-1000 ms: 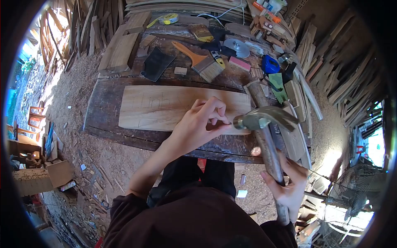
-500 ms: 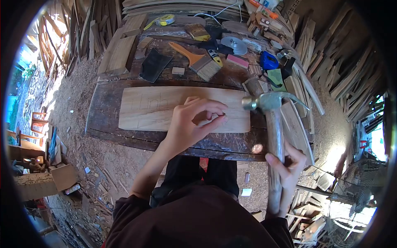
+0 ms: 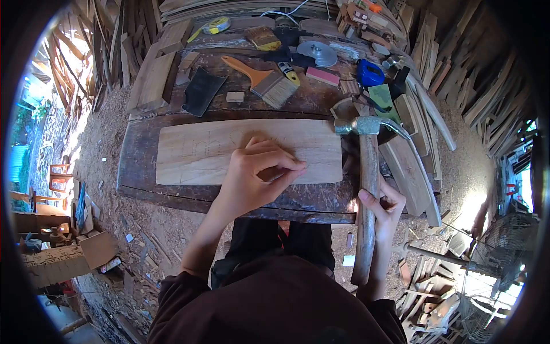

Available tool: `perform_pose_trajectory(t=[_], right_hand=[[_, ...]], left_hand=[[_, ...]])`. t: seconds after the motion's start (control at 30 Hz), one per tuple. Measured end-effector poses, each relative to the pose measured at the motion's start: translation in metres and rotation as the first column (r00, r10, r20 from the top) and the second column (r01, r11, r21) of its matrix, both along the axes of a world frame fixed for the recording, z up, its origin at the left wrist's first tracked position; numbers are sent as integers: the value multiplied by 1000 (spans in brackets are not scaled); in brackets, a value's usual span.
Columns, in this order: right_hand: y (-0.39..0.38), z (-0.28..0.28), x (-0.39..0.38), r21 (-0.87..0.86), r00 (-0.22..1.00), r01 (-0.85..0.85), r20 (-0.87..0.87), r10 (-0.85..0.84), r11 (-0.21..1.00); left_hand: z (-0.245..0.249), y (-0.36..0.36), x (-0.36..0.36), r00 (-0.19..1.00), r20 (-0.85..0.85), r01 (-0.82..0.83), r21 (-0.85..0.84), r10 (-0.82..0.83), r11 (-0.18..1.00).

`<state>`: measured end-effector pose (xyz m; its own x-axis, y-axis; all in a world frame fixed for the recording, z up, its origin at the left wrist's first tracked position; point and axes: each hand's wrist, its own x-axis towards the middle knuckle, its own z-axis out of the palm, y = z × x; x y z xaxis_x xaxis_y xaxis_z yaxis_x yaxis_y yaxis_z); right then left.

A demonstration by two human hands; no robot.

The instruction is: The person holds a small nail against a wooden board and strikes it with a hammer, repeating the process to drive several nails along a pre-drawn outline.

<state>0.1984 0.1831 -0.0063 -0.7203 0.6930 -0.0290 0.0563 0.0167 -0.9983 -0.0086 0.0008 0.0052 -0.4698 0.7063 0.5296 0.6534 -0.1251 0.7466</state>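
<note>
A pale wooden board (image 3: 189,163) lies lengthwise on the dark workbench (image 3: 149,189), with faint pencilled letters on its left part. My left hand (image 3: 260,172) is over the middle of the board, thumb and fingertips pinched together above its right half. Whatever small thing sits in that pinch, I cannot tell. My right hand (image 3: 385,203) grips the wooden handle of a claw hammer (image 3: 366,166). The hammer is held head up, its steel face beside the board's right end and its claw pointing right.
Behind the board lie a paintbrush (image 3: 269,86), a black sheet piece (image 3: 203,92), a small wood block (image 3: 235,97), a pink block (image 3: 322,76), a blue tape measure (image 3: 371,73) and a metal disc (image 3: 318,53). Wood offcuts (image 3: 407,172) lean at the right. A fan (image 3: 492,275) stands lower right.
My left thumb and fingertips have closed from a loose curl into a pinch. The hammer has shifted left and its head now stands nearer the board's right end.
</note>
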Motion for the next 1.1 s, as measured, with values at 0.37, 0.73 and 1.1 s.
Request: perform_pose_trajectory(t=[0.37, 0.73, 1.1], right_hand=[[0, -3, 1, 47, 1000, -12, -21, 13, 999], [-2, -1, -2, 67, 999, -9, -52, 13, 998], [-2, 0, 0, 86, 999, -14, -31, 17, 996]], left_hand=[[1, 1, 0, 1000, -17, -7, -11, 7, 1000], [1, 2, 0, 999, -42, -21, -4, 21, 1000], [2, 2, 0, 994, -112, -7, -10, 5, 1000]])
